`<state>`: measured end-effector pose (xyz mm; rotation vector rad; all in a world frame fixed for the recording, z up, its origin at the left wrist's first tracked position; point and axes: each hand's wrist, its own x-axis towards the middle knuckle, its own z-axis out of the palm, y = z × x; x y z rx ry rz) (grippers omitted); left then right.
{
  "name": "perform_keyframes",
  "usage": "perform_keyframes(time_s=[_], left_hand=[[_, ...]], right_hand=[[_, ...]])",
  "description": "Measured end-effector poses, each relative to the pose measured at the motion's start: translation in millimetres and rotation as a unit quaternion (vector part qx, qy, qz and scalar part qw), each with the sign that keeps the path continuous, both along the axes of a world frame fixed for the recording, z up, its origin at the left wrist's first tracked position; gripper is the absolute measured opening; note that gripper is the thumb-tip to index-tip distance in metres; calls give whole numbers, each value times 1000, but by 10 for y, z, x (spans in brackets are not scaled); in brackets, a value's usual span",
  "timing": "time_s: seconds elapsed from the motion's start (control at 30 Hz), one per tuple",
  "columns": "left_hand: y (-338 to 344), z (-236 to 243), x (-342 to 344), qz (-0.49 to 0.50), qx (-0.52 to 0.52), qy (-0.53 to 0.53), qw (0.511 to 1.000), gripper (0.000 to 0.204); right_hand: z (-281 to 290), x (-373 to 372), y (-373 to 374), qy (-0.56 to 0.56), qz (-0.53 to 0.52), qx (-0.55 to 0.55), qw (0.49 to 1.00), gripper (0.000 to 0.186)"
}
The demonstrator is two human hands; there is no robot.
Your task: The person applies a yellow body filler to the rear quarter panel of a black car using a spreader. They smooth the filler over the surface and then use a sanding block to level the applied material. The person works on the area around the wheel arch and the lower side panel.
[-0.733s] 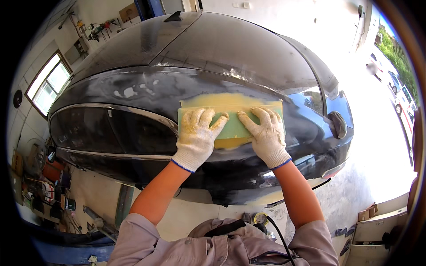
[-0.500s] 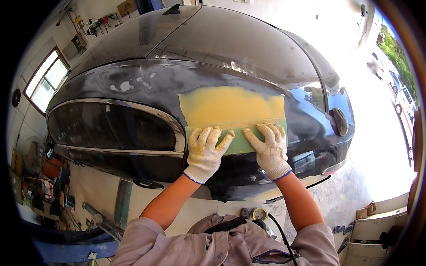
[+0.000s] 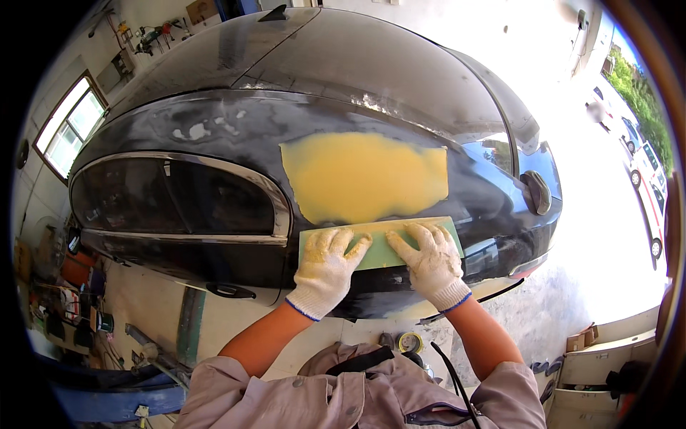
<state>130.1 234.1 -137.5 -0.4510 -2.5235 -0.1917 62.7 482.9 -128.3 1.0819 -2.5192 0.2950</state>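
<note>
A wide green putty spreader (image 3: pixel 371 236) lies against the side of a black car just below a smooth yellow filler patch (image 3: pixel 364 175). My left hand (image 3: pixel 329 264), in a stained white knit glove, grips the spreader's left part, fingertips close to its upper edge. Its right part is held by my right hand (image 3: pixel 433 263), gloved the same way, thumb pointing inward. Both hands press the sheet from the front, and their palms hide its lower corners. The patch sits on a sanded, dull grey-black panel (image 3: pixel 264 132) behind the rear side window.
A chrome-framed side window (image 3: pixel 179 196) is left of the patch; the tail lamp (image 3: pixel 537 191) is at the right. On the floor by my feet is a yellow roll (image 3: pixel 410 343). A blue metal frame (image 3: pixel 121 404) stands lower left, a pale cabinet (image 3: pixel 600 372) lower right.
Both hands have drawn the green spreader downward, off the yellow filler. The patch's lower edge, covered before, now shows. My view has shifted slightly.
</note>
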Motion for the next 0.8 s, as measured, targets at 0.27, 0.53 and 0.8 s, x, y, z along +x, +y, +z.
perform_keyframes(time_s=[0.27, 0.53, 0.8], left_hand=[[-299, 1145, -591, 33, -108, 37, 993, 47], [-519, 1476, -1016, 59, -111, -28, 992, 52], [-410, 488, -674, 37, -55, 125, 990, 58]], right_hand=[[818, -659, -335, 51, -24, -44, 997, 63], [976, -1064, -573, 43, 3, -80, 996, 57], [294, -686, -441, 91, 0, -91, 992, 66]])
